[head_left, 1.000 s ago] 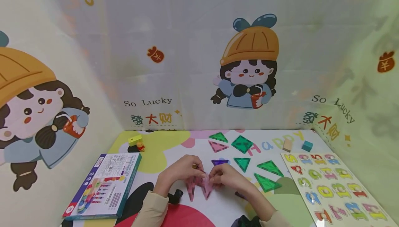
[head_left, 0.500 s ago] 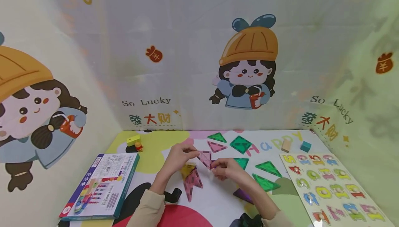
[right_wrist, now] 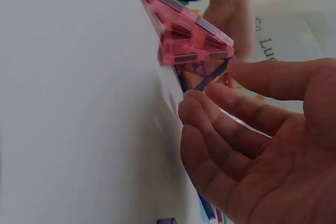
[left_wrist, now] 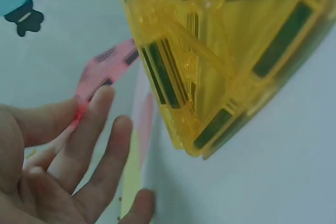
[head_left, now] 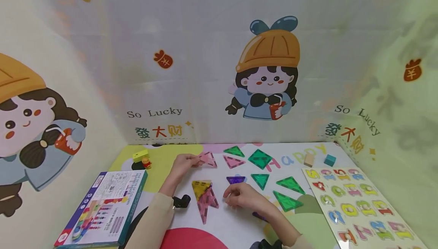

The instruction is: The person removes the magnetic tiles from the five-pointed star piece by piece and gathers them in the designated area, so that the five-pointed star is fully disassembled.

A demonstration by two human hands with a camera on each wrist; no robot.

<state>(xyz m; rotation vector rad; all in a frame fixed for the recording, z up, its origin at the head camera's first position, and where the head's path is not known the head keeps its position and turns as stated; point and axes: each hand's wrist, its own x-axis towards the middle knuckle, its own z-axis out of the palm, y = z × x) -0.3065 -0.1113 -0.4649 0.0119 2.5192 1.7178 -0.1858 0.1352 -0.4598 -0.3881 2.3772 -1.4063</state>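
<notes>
My left hand point(head_left: 186, 164) pinches a pink triangular magnetic tile point(head_left: 209, 159) by its left corner, toward the back of the table. In the left wrist view, thumb and index finger grip this pink tile point(left_wrist: 102, 72). My right hand point(head_left: 244, 195) holds nothing; its fingers point(right_wrist: 226, 119) are loosely bent, with thumb and fingertips apart. Between the hands stands a small assembly of a yellow tile point(head_left: 199, 189) joined to pink tiles point(head_left: 207, 202). A purple triangular tile point(head_left: 235, 180) lies just behind my right hand.
Green triangular tiles point(head_left: 287, 201) and another pink tile point(head_left: 234, 162) lie behind and to the right. A boxed toy point(head_left: 102, 207) is at left, a number puzzle board point(head_left: 362, 203) at right. Small blocks point(head_left: 330, 160) and a yellow block with a figurine point(head_left: 140, 155) sit farther back.
Both hands were at the assembly, then between them held a pink tile. My left hand has carried that tile to the back left; my right hand has let go and stays near the middle.
</notes>
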